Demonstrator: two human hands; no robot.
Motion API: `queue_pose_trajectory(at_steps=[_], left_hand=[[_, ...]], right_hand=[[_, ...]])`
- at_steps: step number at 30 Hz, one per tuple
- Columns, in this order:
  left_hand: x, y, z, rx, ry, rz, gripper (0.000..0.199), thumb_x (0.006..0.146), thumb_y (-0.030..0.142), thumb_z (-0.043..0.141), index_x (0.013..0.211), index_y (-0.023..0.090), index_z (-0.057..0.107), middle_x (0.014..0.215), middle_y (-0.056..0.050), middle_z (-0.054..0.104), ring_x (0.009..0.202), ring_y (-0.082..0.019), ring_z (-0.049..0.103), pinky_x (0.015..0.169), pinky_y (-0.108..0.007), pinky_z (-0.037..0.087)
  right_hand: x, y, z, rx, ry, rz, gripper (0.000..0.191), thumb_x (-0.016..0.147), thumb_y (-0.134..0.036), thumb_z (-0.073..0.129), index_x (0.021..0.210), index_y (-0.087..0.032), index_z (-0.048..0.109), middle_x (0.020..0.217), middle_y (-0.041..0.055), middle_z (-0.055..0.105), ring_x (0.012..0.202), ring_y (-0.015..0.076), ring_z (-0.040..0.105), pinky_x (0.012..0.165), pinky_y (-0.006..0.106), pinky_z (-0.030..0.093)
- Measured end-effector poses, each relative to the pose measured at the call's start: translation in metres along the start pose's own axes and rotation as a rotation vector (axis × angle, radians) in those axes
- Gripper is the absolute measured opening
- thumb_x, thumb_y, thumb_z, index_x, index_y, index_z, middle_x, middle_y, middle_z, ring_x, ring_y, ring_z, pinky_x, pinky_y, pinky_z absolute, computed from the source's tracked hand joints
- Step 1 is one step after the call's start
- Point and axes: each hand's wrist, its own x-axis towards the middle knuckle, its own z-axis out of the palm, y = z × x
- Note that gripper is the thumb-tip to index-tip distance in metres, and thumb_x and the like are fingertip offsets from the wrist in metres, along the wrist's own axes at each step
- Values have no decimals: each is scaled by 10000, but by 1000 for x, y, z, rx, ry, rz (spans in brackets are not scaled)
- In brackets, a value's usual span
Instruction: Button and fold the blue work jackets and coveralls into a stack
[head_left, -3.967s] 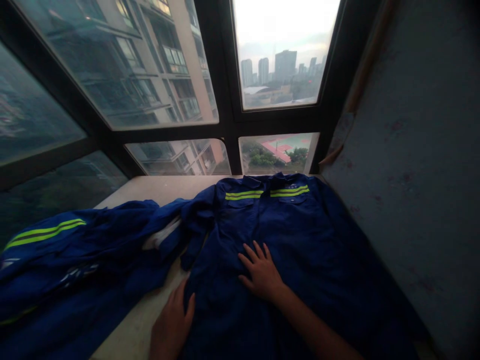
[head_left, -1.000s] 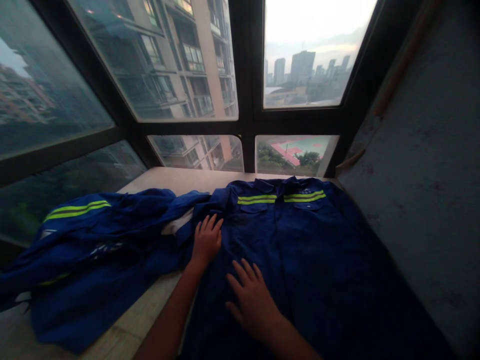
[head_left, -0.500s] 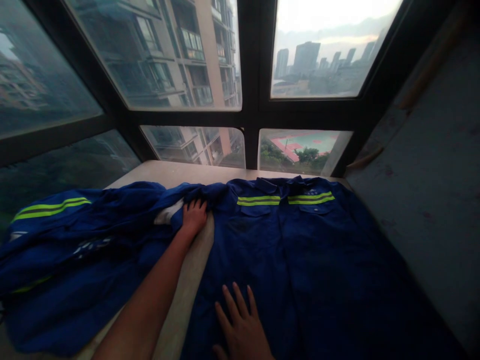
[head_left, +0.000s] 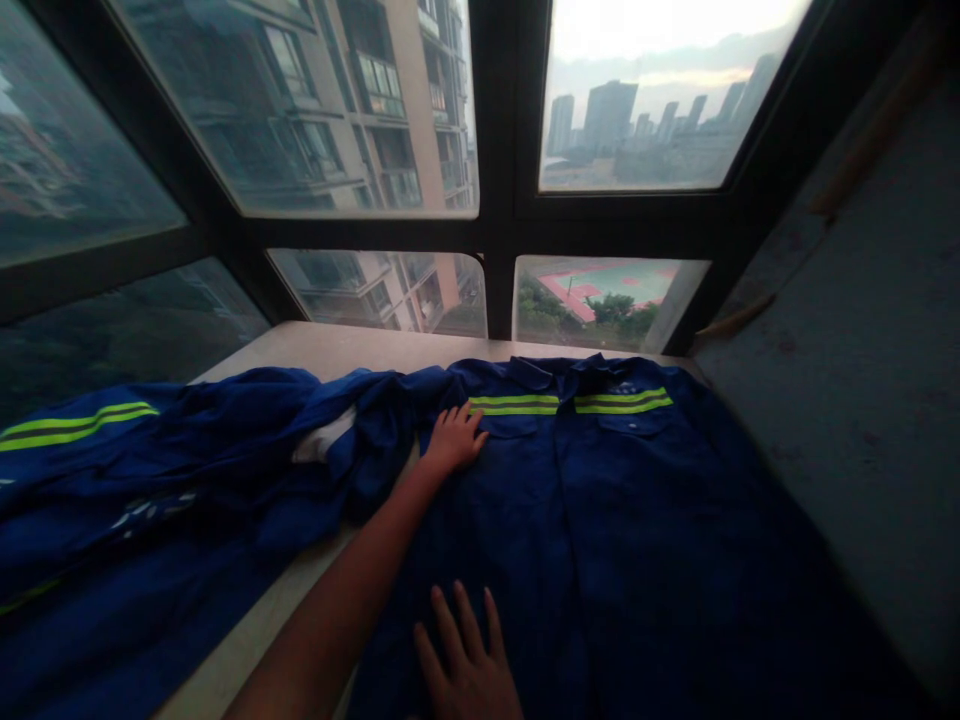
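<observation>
jacket: dark blue matte cloth [head_left: 645, 520], laid front up on the ledge, collar toward the window; soft shallow creases, lower part fades into shadow.
stripes: two flat yellow-green bands [head_left: 514, 405] across the chest, each split by a darker line.
collar: folded points [head_left: 532, 372], slightly rumpled, above the front seam.
pocket flap: shallow flap [head_left: 631, 425], small pale button.
left hand: palm down [head_left: 454, 440] on the jacket's chest, by the outer end of one stripe; fingers a little apart.
right hand: [head_left: 474, 670] over the lower front, fingers fanned wide, cut by the bottom edge; can't tell how firmly it presses.
second garment: same blue cloth [head_left: 225, 480], bunched in ridges at left, similar stripe, pale patch [head_left: 326, 437]; can't tell where it ends and the jacket's sleeve starts.
ledge: smooth, pale, stone-like [head_left: 345, 345].
window: dark straight frame bars [head_left: 499, 228], hazy glass.
wall: dim, faint floral pattern [head_left: 862, 440], right side.
</observation>
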Motion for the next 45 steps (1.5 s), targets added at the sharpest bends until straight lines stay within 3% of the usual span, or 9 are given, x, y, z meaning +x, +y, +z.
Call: queue_pose_trajectory(at_steps=[7, 11, 14, 18, 23, 29, 34, 38, 45], left_hand=[[27, -40, 18, 1, -55, -142, 612, 958, 457, 357, 1505, 184, 366, 1591, -112, 323, 1426, -352, 336, 1145, -501, 302], [39, -32, 6, 23, -51, -156, 601, 903, 352, 433, 1472, 162, 415, 1551, -134, 391, 1393, -344, 383, 1117, -501, 343], [34, -12, -10, 49, 20, -156, 621, 849, 238, 470, 1458, 129, 427, 1535, -158, 404, 1416, -353, 338, 1109, -505, 346], [5, 27, -20, 33, 73, 9, 558, 847, 191, 477, 1404, 210, 514, 1509, -97, 459, 1434, -296, 330, 1160, -476, 286], [-37, 81, -9, -99, 43, 172, 505, 945, 381, 454, 1433, 255, 479, 1549, -103, 404, 1431, -308, 349, 1148, -551, 295], [-54, 125, -4, -119, 154, 191, 580, 954, 437, 447, 1501, 261, 371, 1628, -98, 231, 1496, -317, 190, 1174, -559, 235], [-58, 121, 6, -113, 5, 189, 587, 951, 501, 424, 1491, 274, 386, 1597, -77, 320, 1476, -315, 250, 1163, -586, 242], [-57, 118, -1, -76, -12, 131, 470, 957, 444, 419, 1333, 209, 573, 1516, -124, 450, 1424, -328, 355, 1129, -555, 314], [11, 170, -19, -130, 60, 255, 474, 936, 261, 419, 1379, 109, 494, 1519, -148, 434, 1425, -251, 359, 1180, -390, 272]], right_hand=[[17, -9, -12, 22, 78, 39, 730, 938, -412, 533, 1566, -240, 204, 1622, 110, 26, 1489, 371, 22, 1148, 708, 114], [24, -20, -33, 150, 69, 43, 711, 909, -456, 573, 1525, -197, 331, 1626, 146, 123, 1498, 362, 32, 1160, 681, 39], [13, -14, -57, 369, 114, 54, 609, 885, -444, 610, 1448, -257, 468, 1591, 91, 316, 1481, 296, 231, 1199, 549, 190], [-30, 38, -103, 465, 351, 180, 449, 903, -385, 574, 1324, -229, 594, 1424, 88, 554, 1330, 242, 499, 1131, 421, 388], [-91, 144, -146, 48, 742, 428, 463, 953, -400, 429, 1330, -171, 571, 1391, 136, 570, 1298, 263, 523, 1111, 472, 404], [-114, 189, -116, -521, 620, 442, 509, 940, -400, 477, 1410, -211, 523, 1539, 110, 409, 1436, 328, 323, 1150, 550, 299], [-115, 182, -101, -576, 572, 470, 501, 960, -413, 446, 1421, -228, 519, 1554, 93, 389, 1440, 317, 315, 1143, 522, 307], [-119, 175, -100, -555, 560, 445, 495, 955, -400, 455, 1422, -247, 518, 1554, 73, 391, 1439, 308, 317, 1139, 504, 318], [-120, 171, -88, -555, 600, 463, 496, 957, -375, 453, 1431, -242, 506, 1563, 75, 376, 1447, 311, 302, 1156, 515, 283]])
